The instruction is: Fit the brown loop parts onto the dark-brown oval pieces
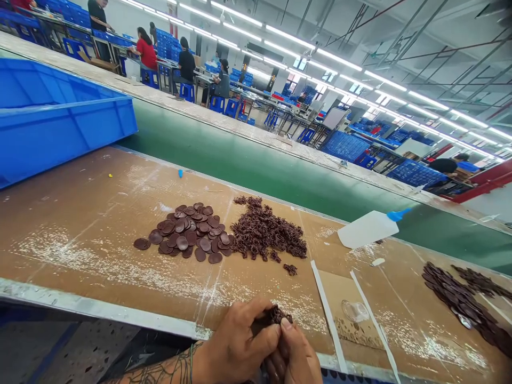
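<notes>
Close to the table's front edge, my left hand (240,336) and my right hand (300,352) meet, fingers closed together. A small dark brown curly piece (280,313) is pinched between them, its upper part showing above my right thumb. What lies lower between the palms is mostly hidden. Just beyond sits one loose curly piece (290,270), in front of a heap of the same curly brown pieces (268,229). Touching that heap on its left is a pile of flat, oval brown discs (192,229).
A blue crate (68,120) stands at left. To the right lie a white squeeze bottle (370,229) with a blue nozzle, a small clear round dish (355,310) between white strips, and more brown discs (460,298). A green belt (240,165) runs behind; people sit beyond.
</notes>
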### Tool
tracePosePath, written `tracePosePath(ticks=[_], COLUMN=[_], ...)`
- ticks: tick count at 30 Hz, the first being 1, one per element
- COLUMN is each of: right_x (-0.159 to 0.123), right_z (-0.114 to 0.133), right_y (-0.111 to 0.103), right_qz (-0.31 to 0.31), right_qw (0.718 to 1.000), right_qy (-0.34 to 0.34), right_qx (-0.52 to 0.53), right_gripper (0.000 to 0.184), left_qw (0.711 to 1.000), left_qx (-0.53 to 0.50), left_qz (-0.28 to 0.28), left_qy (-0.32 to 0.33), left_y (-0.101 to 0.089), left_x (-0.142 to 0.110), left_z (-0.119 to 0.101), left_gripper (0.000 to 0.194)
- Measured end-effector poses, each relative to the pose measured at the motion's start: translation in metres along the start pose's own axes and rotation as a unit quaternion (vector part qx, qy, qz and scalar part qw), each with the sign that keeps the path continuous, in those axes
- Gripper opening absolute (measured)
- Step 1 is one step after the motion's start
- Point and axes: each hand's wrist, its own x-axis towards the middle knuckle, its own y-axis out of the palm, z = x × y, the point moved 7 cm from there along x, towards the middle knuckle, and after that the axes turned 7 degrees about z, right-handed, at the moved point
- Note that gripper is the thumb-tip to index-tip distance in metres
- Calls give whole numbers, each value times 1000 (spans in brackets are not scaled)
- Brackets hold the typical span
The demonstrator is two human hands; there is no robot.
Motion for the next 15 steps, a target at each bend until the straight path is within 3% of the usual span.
tracePosePath(ticks=[15], right_x=[3], right_z=[2], right_y=[-5], right_qz=[1], right_qw=[1000], right_qy=[-4], right_qx=[-27], right_gripper=[50], left_qw=[1000], left_qx=[-13], left_qz=[-14], left_qy=[1], left_y=[-2], left_x=[-1], left_z=[0], left_gripper=[8])
